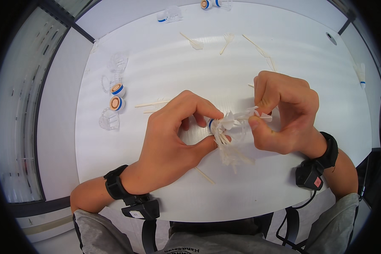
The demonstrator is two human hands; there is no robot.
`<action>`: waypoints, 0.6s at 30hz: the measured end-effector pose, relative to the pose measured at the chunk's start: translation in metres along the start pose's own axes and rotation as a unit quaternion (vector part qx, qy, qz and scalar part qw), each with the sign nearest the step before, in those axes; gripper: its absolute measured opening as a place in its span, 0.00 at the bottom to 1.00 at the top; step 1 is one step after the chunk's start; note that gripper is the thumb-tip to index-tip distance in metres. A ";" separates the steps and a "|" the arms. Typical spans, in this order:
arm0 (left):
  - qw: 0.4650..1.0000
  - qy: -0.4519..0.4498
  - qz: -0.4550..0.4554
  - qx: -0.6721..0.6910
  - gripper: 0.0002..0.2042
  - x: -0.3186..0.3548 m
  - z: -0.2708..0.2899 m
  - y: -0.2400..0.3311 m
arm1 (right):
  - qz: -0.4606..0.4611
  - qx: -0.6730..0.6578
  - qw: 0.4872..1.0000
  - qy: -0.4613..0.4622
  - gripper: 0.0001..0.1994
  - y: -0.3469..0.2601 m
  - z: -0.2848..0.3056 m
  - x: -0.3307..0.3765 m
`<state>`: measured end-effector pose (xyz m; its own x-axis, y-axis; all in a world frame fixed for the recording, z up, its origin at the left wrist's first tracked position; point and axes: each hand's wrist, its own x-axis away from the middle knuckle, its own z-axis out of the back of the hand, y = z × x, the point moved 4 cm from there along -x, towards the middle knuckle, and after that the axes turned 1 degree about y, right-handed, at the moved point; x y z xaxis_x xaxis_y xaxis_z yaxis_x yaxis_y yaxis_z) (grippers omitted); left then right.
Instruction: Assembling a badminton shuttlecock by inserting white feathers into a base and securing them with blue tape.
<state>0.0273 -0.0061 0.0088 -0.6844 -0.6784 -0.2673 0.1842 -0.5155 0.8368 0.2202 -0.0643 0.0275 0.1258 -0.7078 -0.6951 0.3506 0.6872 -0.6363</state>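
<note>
My left hand (171,135) is closed around the cork end of a feather shuttlecock (226,131), whose blue band shows between thumb and forefinger. The shuttlecock lies tilted above the table, and its white feathers look ragged and bent apart. Over its feathered end, my right hand (285,112) pinches one white feather (264,117) between thumb and forefinger. Whether that feather is still joined to the shuttlecock I cannot tell. Loose feathers with pale shafts (152,104) stick out on the table beyond my left hand, and another shaft (205,175) lies near its wrist.
On the white table's (178,80) left side lie two blue-banded bases (117,103) beside clear lattice skirts (109,119). More such pieces (170,15) lie along the far edge. Loose feathers (227,42) are spread across the far middle. A shuttlecock (361,75) is at the far right.
</note>
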 end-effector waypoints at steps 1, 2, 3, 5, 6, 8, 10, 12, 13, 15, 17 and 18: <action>1.000 0.001 -0.001 0.001 0.14 0.000 0.000 0.000 | -0.002 -0.001 1.000 0.001 0.11 0.000 0.000 0.000; 1.000 0.000 0.003 0.007 0.14 0.000 0.000 0.000 | -0.003 -0.007 1.000 0.002 0.11 0.000 0.000 0.000; 1.000 0.001 0.003 0.005 0.14 0.000 0.000 0.001 | -0.003 -0.008 1.000 0.002 0.11 0.000 0.000 0.000; 1.000 0.002 -0.004 0.004 0.14 0.000 0.001 0.000 | -0.003 -0.011 1.000 0.007 0.10 0.001 -0.001 0.000; 1.000 0.005 -0.003 0.012 0.13 0.000 0.000 0.000 | -0.001 -0.013 1.000 -0.003 0.10 0.001 -0.001 0.000; 1.000 0.008 -0.004 0.025 0.13 0.000 0.000 -0.001 | 0.000 -0.010 1.000 -0.005 0.10 0.001 -0.002 0.000; 0.999 0.014 0.004 0.043 0.12 0.001 -0.002 -0.004 | 0.003 -0.003 1.000 -0.009 0.10 0.000 -0.002 -0.001; 0.998 0.018 0.020 0.049 0.12 0.000 -0.002 -0.003 | -0.005 -0.003 1.000 -0.017 0.11 -0.001 -0.002 0.000; 0.998 0.018 0.020 0.050 0.12 0.000 -0.002 -0.004 | -0.013 -0.002 1.000 -0.025 0.13 -0.001 -0.002 0.000; 0.998 0.025 0.026 0.056 0.12 0.001 -0.003 -0.005 | -0.016 -0.001 0.999 -0.028 0.13 -0.001 -0.002 0.000; 0.998 0.025 0.031 0.053 0.12 0.001 -0.002 -0.006 | -0.018 0.000 0.999 -0.031 0.13 -0.001 -0.003 0.000; 0.998 0.024 0.037 0.050 0.12 0.001 -0.002 -0.006 | -0.026 -0.006 0.999 -0.028 0.13 -0.001 -0.003 0.001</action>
<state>0.0269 -0.0050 0.0024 -0.6373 -0.7373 -0.2241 0.1600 -0.4110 0.8975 0.2170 -0.0645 0.0264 0.1600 -0.7511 -0.6405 0.3472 0.6502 -0.6757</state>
